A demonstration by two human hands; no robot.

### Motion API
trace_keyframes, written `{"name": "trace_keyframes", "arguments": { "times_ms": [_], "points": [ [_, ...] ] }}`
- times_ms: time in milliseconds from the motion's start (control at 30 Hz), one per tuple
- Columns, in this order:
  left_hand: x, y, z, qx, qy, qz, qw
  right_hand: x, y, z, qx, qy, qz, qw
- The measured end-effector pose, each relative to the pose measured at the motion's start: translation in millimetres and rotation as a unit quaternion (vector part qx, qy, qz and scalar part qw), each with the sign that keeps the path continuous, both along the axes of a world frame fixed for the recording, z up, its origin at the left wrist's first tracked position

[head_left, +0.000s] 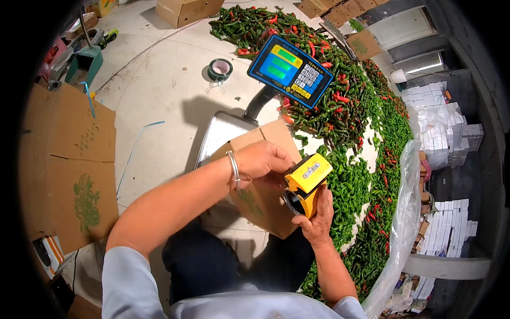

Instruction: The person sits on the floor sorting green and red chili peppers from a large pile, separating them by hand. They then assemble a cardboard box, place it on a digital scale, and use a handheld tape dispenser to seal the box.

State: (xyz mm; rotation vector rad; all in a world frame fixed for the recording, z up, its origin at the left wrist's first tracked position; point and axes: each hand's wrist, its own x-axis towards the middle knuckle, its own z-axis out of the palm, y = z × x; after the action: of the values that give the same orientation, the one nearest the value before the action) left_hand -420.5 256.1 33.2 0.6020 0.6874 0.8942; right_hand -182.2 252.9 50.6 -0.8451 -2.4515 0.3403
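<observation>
My right hand (317,219) grips a yellow and black tape dispenser (310,173) from its right side, thumb underneath. A dark round part shows at its lower left. Against the dispenser's left edge, my left hand (258,160) is closed in a pinch; its fingertips are partly hidden, so what they hold cannot be made out. A bangle circles the left wrist. Below both hands stands a brown cardboard box (266,212) on the metal platform (227,127) of a scale. The scale's blue display panel (290,72), with green readouts and a keypad, rises just beyond the box.
Heaps of green and red chili peppers (348,186) cover the floor to the right, edged by clear plastic sheeting (401,212). A tape roll (220,69) lies beyond the scale. Large cartons (79,154) stand at left, near a green dustpan (85,64). White boxes (449,133) are stacked far right.
</observation>
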Motion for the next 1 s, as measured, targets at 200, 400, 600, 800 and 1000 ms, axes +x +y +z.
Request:
{"name": "trace_keyframes", "arguments": {
  "times_ms": [200, 400, 600, 800, 1000],
  "points": [
    [0.3, 12.1, 5.1, 0.080, 0.053, -0.021, 0.995, 4.3, 0.3, -5.5, 0.006, 0.015, -0.003, 1.000],
    [14.7, 11.1, -23.9, 0.034, 0.042, 0.080, 0.995, 7.8, 1.4, -15.9, 0.019, 0.045, -0.004, 0.999],
    [15.7, 4.0, -14.0, -0.005, -0.003, 0.087, 0.996, 7.1, -1.0, -11.9, 0.004, 0.034, -0.007, 0.999],
    [22.3, 9.9, -22.4, 0.247, 0.298, 0.281, 0.878, -8.6, 4.6, 6.5, -0.028, -0.001, -0.018, 0.999],
    [-29.7, 55.2, -21.7, 0.254, 0.455, 0.295, 0.801, -29.0, 11.1, 30.8, -0.083, -0.095, -0.064, 0.990]
  ]
}}
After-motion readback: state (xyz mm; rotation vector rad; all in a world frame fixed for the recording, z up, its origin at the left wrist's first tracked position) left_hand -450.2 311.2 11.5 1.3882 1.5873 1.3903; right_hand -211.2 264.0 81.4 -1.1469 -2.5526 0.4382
